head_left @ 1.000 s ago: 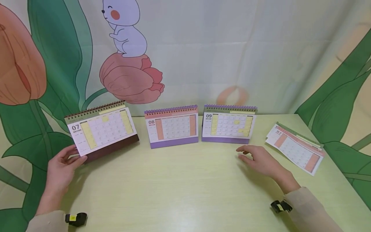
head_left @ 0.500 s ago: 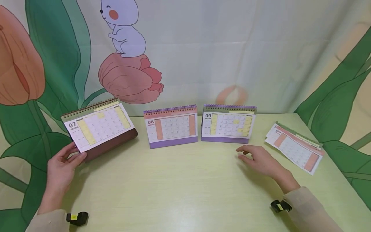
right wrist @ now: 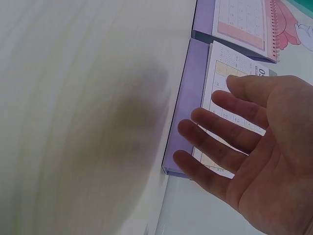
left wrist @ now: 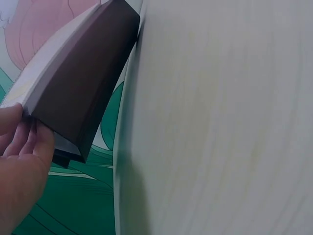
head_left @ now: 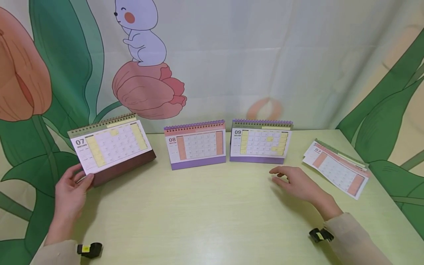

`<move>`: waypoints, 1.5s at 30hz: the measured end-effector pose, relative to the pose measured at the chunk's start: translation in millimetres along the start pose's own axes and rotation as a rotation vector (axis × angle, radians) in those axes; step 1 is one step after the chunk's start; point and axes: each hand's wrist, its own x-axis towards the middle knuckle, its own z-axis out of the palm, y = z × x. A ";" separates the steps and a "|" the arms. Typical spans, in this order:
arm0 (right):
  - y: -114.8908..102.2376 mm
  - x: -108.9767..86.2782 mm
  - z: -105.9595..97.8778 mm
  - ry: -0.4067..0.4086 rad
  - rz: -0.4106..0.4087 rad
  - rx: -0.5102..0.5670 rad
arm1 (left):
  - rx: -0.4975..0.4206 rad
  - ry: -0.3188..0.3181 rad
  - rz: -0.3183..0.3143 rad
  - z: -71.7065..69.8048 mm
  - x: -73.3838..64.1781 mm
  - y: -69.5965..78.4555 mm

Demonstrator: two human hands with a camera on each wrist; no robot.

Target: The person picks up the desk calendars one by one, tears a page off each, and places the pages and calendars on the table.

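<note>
A brown desk calendar [head_left: 112,147] showing 07 stands at the left of the table, turned at an angle. My left hand [head_left: 70,189] grips its lower left corner. In the left wrist view the thumb lies on the pages, with the other fingers behind them at the end of the brown base [left wrist: 83,78]. My right hand [head_left: 298,184] hovers with loosely bent fingers and holds nothing. It is in front of a purple desk calendar [head_left: 260,141] showing 09. Left of that stands another purple desk calendar [head_left: 198,145], its page showing 08.
Loose calendar pages [head_left: 341,167], the top one marked 07, lie at the right of the table [head_left: 212,213]. Behind the table hangs a curtain [head_left: 218,66] printed with tulips and a white animal. Black wrist cameras show near both sleeves.
My left hand has shifted the brown calendar slightly left and tilted it back, so more of its brown base shows. My right hand and the purple calendars have stayed put.
</note>
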 end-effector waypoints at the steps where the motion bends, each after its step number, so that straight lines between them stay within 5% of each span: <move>1: -0.1 -0.1 -0.1 -0.001 -0.001 0.001 | 0.008 0.018 -0.016 1.2 -0.4 1.3; 11: -0.6 -1.0 -1.2 -0.011 -0.003 0.013 | 0.140 0.057 -0.080 3.0 -11.3 16.4; 17: -2.9 -2.3 -1.7 -0.011 -0.016 0.022 | 0.222 0.105 -0.045 2.4 -20.2 24.3; 27: -8.8 -0.2 1.2 0.006 -0.052 0.023 | 0.284 0.048 0.024 9.3 -35.9 34.0; 45: -59.3 23.6 22.8 0.126 -0.210 -0.058 | 0.080 -0.061 0.228 38.8 -67.6 39.9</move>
